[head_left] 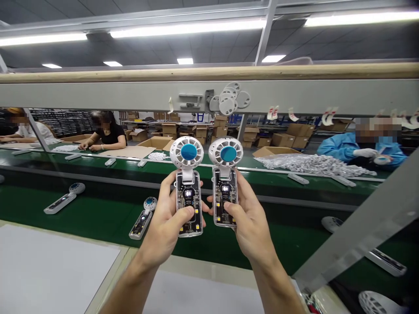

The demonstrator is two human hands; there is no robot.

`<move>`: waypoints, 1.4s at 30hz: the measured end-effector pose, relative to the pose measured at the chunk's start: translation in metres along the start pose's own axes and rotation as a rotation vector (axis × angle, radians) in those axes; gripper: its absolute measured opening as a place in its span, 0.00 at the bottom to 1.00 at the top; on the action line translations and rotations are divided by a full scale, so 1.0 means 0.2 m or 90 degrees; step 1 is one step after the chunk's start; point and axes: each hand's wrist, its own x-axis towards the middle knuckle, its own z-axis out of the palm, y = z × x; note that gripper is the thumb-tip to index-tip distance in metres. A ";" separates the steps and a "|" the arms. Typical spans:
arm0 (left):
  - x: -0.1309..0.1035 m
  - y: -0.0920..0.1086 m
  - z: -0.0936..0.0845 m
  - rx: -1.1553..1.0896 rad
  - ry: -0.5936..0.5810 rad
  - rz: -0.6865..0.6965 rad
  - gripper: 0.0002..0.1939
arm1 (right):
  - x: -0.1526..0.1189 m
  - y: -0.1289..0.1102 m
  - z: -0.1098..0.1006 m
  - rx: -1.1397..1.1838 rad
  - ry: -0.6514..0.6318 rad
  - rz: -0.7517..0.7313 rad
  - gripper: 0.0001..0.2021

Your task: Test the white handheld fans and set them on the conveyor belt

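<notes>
My left hand (166, 222) is closed around a handheld fan (189, 152) with a round white head, a blue centre and a clear handle over a dark circuit board. The thumb presses on the front of its board. A matching fan (228, 153) is upright in my right hand (250, 213), whose thumb also rests on the board. Both fans are held side by side, slightly apart, with small lit displays facing me. Behind my left wrist, another fan (140, 222) lies on the green conveyor belt (108, 205).
More fans lie on the belt, one at the left (62, 201) and others at the right. A slanted grey post (356, 222) stands close on my right. Across the belt are piled white parts (314, 165), cardboard boxes and several co-workers. White sheets (49, 270) cover the near table.
</notes>
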 end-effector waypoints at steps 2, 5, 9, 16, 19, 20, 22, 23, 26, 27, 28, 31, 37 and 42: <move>0.00 0.00 0.00 -0.003 0.012 -0.001 0.33 | 0.00 0.00 0.00 0.006 -0.001 0.010 0.32; 0.00 0.01 0.01 -0.017 0.025 -0.015 0.35 | -0.01 -0.02 -0.02 0.025 -0.010 0.058 0.34; 0.00 0.01 0.00 -0.029 0.021 -0.017 0.38 | -0.01 -0.03 -0.03 0.037 -0.011 0.099 0.39; 0.00 0.01 0.03 -0.021 0.056 -0.017 0.36 | -0.02 -0.05 0.00 0.037 0.011 0.099 0.37; 0.01 0.00 0.05 -0.027 0.075 -0.001 0.34 | -0.03 -0.05 0.01 0.041 0.020 0.090 0.36; 0.01 -0.01 0.05 -0.034 0.081 0.005 0.33 | -0.03 -0.05 0.01 0.040 0.015 0.086 0.36; 0.01 -0.01 0.05 -0.043 0.081 0.012 0.33 | -0.03 -0.05 0.01 0.034 0.008 0.079 0.35; 0.01 -0.01 0.05 -0.046 0.075 0.014 0.33 | -0.03 -0.05 0.01 0.032 0.008 0.077 0.35; 0.01 -0.01 0.04 -0.061 0.070 0.012 0.33 | -0.03 -0.05 0.00 0.040 0.014 0.085 0.36; 0.01 -0.01 0.04 -0.066 0.075 0.009 0.33 | -0.03 -0.05 0.00 0.041 0.019 0.086 0.36; 0.01 0.00 0.04 -0.070 0.076 0.005 0.32 | -0.03 -0.05 0.01 0.038 0.026 0.083 0.36; 0.01 0.00 0.04 -0.070 0.069 0.004 0.32 | -0.03 -0.05 0.01 0.019 0.046 0.061 0.35; 0.01 0.00 0.05 -0.077 0.058 -0.010 0.33 | -0.02 -0.03 -0.01 -0.003 0.034 0.036 0.35; 0.02 -0.01 0.06 -0.054 0.073 0.010 0.31 | 0.00 -0.02 -0.03 0.036 0.058 0.045 0.33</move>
